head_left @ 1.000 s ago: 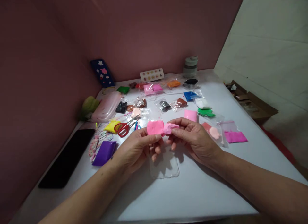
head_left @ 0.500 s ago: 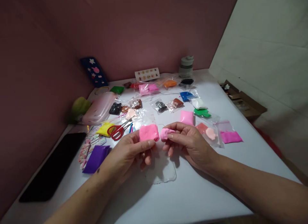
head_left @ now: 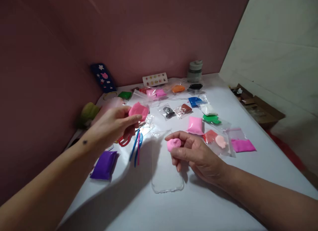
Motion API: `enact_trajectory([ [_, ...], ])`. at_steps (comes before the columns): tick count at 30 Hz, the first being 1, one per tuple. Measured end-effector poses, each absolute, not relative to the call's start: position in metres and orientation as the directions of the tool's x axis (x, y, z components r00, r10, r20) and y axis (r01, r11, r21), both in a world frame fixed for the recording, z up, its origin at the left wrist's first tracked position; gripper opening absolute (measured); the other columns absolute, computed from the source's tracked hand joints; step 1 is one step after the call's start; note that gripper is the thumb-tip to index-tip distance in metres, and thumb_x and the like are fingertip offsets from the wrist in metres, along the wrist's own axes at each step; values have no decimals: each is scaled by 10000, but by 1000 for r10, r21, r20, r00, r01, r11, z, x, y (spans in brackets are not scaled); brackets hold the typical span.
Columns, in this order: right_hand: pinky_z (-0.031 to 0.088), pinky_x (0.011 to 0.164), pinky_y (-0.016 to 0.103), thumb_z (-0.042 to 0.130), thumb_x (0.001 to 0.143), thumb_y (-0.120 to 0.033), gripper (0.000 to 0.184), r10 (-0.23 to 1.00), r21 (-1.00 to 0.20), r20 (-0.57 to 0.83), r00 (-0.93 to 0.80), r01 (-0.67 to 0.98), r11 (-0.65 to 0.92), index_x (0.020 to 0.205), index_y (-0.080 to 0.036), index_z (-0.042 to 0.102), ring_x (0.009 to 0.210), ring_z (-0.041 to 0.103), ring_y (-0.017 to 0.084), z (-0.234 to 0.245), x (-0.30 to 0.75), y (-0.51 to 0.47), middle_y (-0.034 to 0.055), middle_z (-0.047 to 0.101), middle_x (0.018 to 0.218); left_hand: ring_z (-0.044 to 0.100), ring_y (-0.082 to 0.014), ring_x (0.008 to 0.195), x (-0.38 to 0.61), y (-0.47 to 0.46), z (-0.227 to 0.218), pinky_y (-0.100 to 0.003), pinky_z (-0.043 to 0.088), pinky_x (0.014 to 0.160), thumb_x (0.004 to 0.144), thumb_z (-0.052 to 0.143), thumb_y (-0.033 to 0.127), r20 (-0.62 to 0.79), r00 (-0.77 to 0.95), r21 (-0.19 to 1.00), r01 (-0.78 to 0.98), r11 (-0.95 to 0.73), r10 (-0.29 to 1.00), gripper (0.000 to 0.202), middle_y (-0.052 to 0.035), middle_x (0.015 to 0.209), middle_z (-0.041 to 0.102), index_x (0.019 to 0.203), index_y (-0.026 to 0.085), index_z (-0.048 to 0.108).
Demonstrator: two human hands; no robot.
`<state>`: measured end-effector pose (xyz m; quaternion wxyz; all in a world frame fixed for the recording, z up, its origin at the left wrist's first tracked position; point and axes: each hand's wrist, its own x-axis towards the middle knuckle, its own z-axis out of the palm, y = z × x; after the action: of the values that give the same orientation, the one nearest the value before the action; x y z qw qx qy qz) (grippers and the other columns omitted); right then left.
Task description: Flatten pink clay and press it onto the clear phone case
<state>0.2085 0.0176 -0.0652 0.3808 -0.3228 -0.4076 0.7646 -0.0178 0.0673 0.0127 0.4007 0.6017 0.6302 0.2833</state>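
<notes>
My left hand point(head_left: 124, 118) pinches a bright pink packet of clay point(head_left: 139, 112), held over the left middle of the table. Between the thumb and fingers of my right hand point(head_left: 191, 150) is a lump of lighter pink clay point(head_left: 174, 145). Below that hand lies a clear phone case point(head_left: 167, 183), flat on the white table. Blue and pink modelling tools point(head_left: 137, 148) rest beside the case. Red-handled scissors point(head_left: 124, 141) are partly hidden under my left hand. A purple clay packet point(head_left: 104, 164) sits near my left forearm.
Clay packets in several colours spread across the table point(head_left: 213, 204), including a pink one point(head_left: 195, 125) and a magenta one point(head_left: 243, 145). At the back stand a bottle point(head_left: 195, 72) and a decorated blue case point(head_left: 103, 78). A cardboard box point(head_left: 260, 108) is off the right edge.
My left hand has moved up and to the left with the pink packet, away from my right hand. My right hand stays nearly in place, still holding the clay lump.
</notes>
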Motion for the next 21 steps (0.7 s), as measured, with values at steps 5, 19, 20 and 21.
enact_trajectory([
  [5,387,428,150,822,681,-297,367,860,-899,-216,-462,-249,-360,911,-183,559,457,438,46,-63,209,16,-88,491,595,483,-106,405,-22,129,1,-228,309,383,778,704,299,-190,20,802,580,144,982,276,-34,510,582,582,162,566],
  [19,524,407,194,604,931,-373,305,789,-856,-191,-584,-294,-425,1102,-121,610,532,670,129,-69,207,19,71,686,873,436,-100,381,-10,124,4,-219,291,393,832,671,259,-51,-46,668,741,69,998,181,30,512,574,962,138,637],
  [20,532,405,201,613,928,-361,289,786,-842,-187,-589,-317,-437,1083,-117,624,538,683,144,-67,208,18,70,690,855,436,-96,384,-9,111,10,-215,294,392,843,651,258,-45,-24,673,738,48,999,138,26,518,572,920,144,646],
  [21,536,403,202,624,924,-348,271,783,-828,-185,-593,-335,-449,1058,-112,638,543,692,154,-66,208,17,71,693,836,448,-97,392,-8,95,14,-214,304,391,846,637,269,-51,1,683,730,34,999,126,19,533,575,881,149,656],
])
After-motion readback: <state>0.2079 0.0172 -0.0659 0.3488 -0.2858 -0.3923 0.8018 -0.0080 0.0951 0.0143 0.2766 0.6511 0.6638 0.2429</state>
